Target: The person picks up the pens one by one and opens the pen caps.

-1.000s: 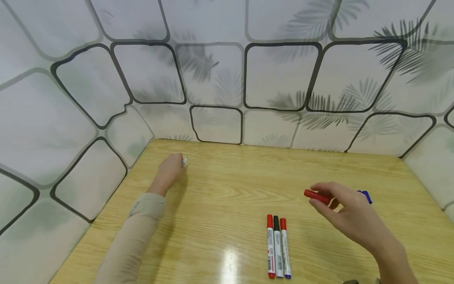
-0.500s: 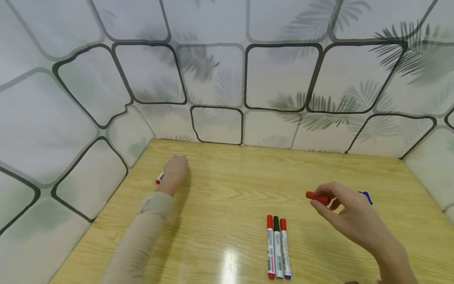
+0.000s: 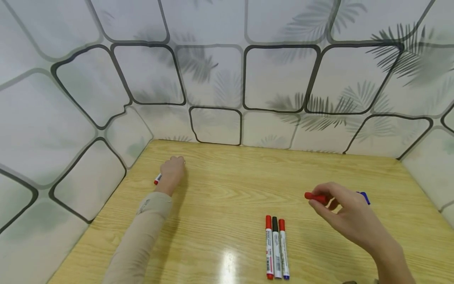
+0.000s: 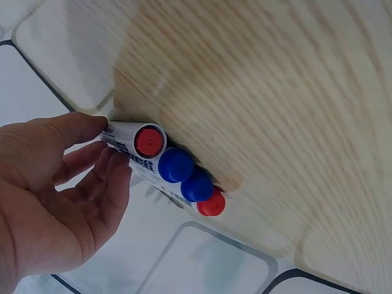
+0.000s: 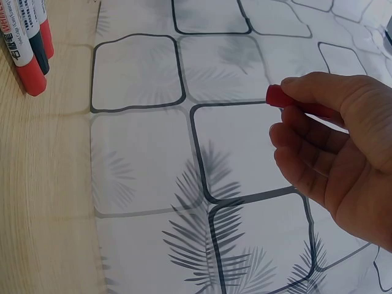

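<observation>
At the far left of the table in the head view, my left hand (image 3: pixel 172 170) pinches a white marker (image 4: pixel 122 136) with a red end plug, thumb on one side and fingers on the other. Beside it in the left wrist view lie more white markers with blue ends (image 4: pixel 176 165) and a red end (image 4: pixel 212 203), side by side. Part of a red-ended marker (image 3: pixel 157 180) shows past my left wrist in the head view. On the right, my right hand (image 3: pixel 349 209) holds a red marker cap (image 3: pixel 313 196) between thumb and fingertips, above the table.
Three capped markers stand in a row nearer me: one red (image 3: pixel 268 246), one black-capped (image 3: pixel 276 248), one red-capped with a blue end (image 3: pixel 284 248). Blue caps (image 3: pixel 364 197) lie partly hidden behind my right hand. Patterned walls (image 3: pixel 220 90) border the wooden table (image 3: pixel 220 189) at back and sides.
My left hand has shifted slightly toward me, uncovering the red-ended part of a marker behind the wrist. The red cap in my right hand has turned a little; that hand stays in place.
</observation>
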Demonstrator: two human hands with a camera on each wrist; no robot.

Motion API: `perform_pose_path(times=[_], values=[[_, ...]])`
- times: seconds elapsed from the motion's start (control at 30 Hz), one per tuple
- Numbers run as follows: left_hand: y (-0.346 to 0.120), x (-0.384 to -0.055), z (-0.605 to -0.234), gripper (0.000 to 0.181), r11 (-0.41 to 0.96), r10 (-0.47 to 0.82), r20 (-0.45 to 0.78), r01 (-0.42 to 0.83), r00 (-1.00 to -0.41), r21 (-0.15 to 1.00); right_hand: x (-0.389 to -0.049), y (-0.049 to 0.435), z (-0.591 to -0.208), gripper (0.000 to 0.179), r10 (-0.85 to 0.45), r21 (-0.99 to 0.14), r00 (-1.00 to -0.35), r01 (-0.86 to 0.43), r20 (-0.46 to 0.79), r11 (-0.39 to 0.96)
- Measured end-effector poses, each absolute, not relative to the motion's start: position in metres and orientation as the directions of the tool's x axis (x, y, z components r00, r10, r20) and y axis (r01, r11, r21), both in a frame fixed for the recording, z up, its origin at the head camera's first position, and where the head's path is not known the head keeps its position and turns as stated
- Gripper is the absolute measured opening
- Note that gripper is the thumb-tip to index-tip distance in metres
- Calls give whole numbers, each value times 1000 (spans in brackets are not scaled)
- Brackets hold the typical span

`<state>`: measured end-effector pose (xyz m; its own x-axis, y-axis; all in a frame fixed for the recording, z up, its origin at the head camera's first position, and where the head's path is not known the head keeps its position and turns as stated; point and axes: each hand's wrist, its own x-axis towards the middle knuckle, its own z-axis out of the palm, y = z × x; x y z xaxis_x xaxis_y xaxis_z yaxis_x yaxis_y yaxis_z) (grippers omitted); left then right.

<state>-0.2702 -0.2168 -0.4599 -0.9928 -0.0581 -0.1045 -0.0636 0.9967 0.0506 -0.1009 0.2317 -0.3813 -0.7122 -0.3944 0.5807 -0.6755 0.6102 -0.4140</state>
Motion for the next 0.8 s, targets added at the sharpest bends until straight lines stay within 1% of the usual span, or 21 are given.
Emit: perform_pose_path(times=[0.33,0.8], values=[[-227,-268,-462,27,988,-100,-22,-102,-995,117,-102,231,-382,45,-404,-408,-697,-692,592,596],[-227,-263,-462,31,983,-89,-15,-90,-996,159,-101,229,-383,42,-394,-420,-721,-668,570,614]])
